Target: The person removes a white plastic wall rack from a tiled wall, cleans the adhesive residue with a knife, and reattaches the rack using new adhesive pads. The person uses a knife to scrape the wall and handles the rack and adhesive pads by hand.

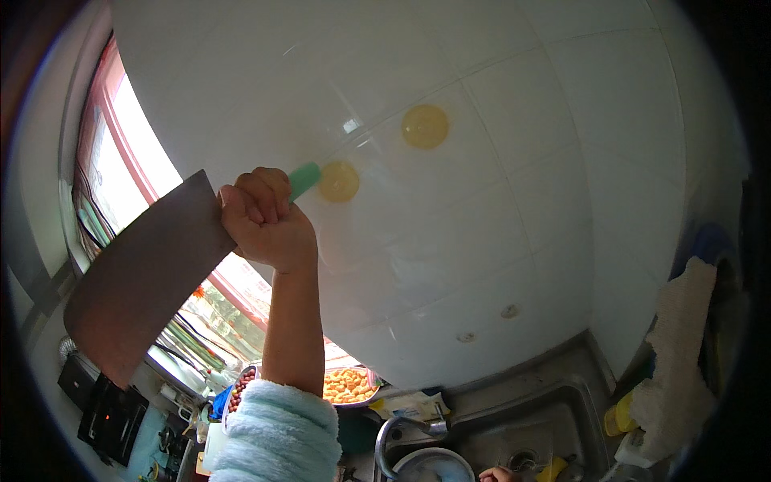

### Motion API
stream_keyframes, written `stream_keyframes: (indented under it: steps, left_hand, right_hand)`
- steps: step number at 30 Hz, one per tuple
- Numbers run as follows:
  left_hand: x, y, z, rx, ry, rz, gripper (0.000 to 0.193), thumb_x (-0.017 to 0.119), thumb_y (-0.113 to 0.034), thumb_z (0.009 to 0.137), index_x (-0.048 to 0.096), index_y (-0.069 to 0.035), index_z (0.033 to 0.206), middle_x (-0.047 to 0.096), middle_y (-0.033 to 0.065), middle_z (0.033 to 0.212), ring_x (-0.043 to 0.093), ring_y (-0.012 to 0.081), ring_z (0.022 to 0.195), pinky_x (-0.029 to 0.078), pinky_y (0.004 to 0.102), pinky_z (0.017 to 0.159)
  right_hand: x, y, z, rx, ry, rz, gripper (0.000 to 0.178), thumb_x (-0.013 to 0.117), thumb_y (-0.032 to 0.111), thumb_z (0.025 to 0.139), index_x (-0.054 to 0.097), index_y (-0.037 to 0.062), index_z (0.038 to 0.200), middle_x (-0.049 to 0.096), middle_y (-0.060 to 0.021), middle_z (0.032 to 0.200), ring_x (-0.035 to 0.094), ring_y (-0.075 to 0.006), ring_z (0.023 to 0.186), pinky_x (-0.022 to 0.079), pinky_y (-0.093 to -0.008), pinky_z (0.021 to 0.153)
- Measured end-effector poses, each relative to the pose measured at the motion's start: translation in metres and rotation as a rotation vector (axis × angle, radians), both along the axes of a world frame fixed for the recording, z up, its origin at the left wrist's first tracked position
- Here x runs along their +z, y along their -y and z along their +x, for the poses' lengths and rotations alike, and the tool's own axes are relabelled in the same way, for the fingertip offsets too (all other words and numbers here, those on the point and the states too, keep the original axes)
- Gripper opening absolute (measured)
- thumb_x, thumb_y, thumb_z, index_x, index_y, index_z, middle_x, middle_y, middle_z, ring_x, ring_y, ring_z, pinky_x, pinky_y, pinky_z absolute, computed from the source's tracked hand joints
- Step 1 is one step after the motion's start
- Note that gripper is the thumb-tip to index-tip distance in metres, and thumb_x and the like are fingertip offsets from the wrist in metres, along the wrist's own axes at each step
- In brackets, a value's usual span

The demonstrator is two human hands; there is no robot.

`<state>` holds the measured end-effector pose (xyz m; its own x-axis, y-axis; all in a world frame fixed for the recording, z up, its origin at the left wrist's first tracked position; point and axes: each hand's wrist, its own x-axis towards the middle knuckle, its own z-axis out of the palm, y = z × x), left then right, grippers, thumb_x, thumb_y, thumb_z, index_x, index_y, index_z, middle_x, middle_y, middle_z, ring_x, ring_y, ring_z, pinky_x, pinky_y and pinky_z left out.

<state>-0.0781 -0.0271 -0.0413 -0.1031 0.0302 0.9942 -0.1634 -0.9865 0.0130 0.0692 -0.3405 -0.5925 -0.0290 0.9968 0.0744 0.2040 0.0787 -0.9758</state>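
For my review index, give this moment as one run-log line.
left hand: grip shut on cleaver, held high | right hand: low, at sink, grip unclear

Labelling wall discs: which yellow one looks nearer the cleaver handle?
The lower-left yellow disc, beside the green cleaver handle in view; the upper-right yellow disc sits well apart.

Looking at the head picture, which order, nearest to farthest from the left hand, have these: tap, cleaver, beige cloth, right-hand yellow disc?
1. Cleaver: gripped in the left hand.
2. Right-hand yellow disc: above right, on the wall.
3. Tap: lower right.
4. Beige cloth: far right.
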Motion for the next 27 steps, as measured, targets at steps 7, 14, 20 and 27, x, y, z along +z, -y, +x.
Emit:
stream_keyframes:
  steps: [7, 14, 20, 27]
  left_hand:
    - [0.001, -0.019, 0.011, 0.050, -0.046, 0.038, 0.038, 0.046, -0.018, 0.103, 0.033, -0.012, 0.067, 0.031, 0.0012, 0.055, 0.028, 0.0123, 0.052, 0.023, 0.0315, 0.054]
    - [-0.004, -0.015, 0.007, 0.115, -0.092, 0.090, 0.044, 0.046, -0.019, 0.105, 0.031, -0.012, 0.064, 0.031, 0.0013, 0.056, 0.029, 0.0130, 0.054, 0.023, 0.0323, 0.054]
    - [-0.018, -0.009, 0.002, 0.119, 0.047, 0.037, 0.046, 0.047, -0.024, 0.104, 0.026, -0.016, 0.064, 0.027, 0.0006, 0.055, 0.026, 0.0136, 0.052, 0.022, 0.0329, 0.055]
    - [-0.030, -0.013, -0.004, 0.117, 0.056, 0.032, 0.042, 0.047, -0.016, 0.105, 0.027, -0.014, 0.068, 0.028, 0.0004, 0.056, 0.027, 0.0124, 0.052, 0.023, 0.0325, 0.054]
  right_hand:
    - [-0.002, -0.018, -0.001, -0.021, 0.046, 0.106, 0.011, 0.066, 0.012, 0.096, 0.075, 0.0082, 0.099, 0.075, -0.0189, 0.087, 0.074, -0.0380, 0.080, 0.058, -0.0452, 0.071]
    - [-0.005, -0.008, 0.005, -0.021, -0.018, 0.089, 0.011, 0.065, 0.012, 0.096, 0.075, 0.0066, 0.100, 0.076, -0.0178, 0.086, 0.074, -0.0388, 0.080, 0.058, -0.0444, 0.071]
    - [-0.007, 0.001, 0.008, -0.018, 0.051, -0.004, 0.014, 0.064, 0.015, 0.098, 0.074, 0.0066, 0.103, 0.076, -0.0180, 0.095, 0.075, -0.0386, 0.090, 0.058, -0.0455, 0.077]
    - [0.000, 0.000, 0.012, -0.017, 0.014, 0.040, 0.013, 0.064, 0.013, 0.098, 0.074, 0.0059, 0.103, 0.076, -0.0192, 0.096, 0.074, -0.0390, 0.089, 0.057, -0.0448, 0.077]
